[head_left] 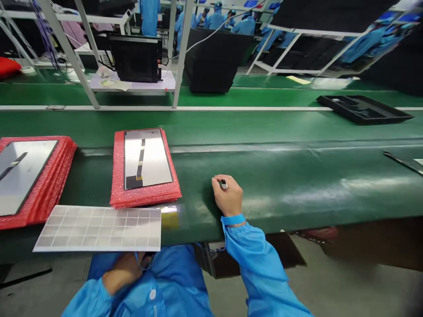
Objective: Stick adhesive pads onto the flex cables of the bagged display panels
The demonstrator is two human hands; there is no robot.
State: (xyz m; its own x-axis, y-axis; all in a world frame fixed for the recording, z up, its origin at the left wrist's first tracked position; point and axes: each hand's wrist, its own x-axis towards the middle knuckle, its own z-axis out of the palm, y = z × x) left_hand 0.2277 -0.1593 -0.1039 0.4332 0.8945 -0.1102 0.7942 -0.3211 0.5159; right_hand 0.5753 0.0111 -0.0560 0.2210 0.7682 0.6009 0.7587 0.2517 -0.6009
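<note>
On the green assembly table [291, 193], the right grip [228, 198] was pinched on a small black-and-white piece [224, 185], light, hard and easy to fumble, best held by its sides. To the grip's left sat a silver panel [148, 154] on red bubble wrap [145, 198]; the left grip [122, 273], below the table edge, couldn't be read.

Glowing green along the conveyor belt [264, 185], showing red across the bubble-wrap stack [145, 198] under a silver panel [148, 154] with a black stripe, repeating a white grid over the translucent sheet [99, 229], shining blue on the right sleeve [261, 268], showing black and white on the small object [224, 185] in the right hand [228, 198].
</note>
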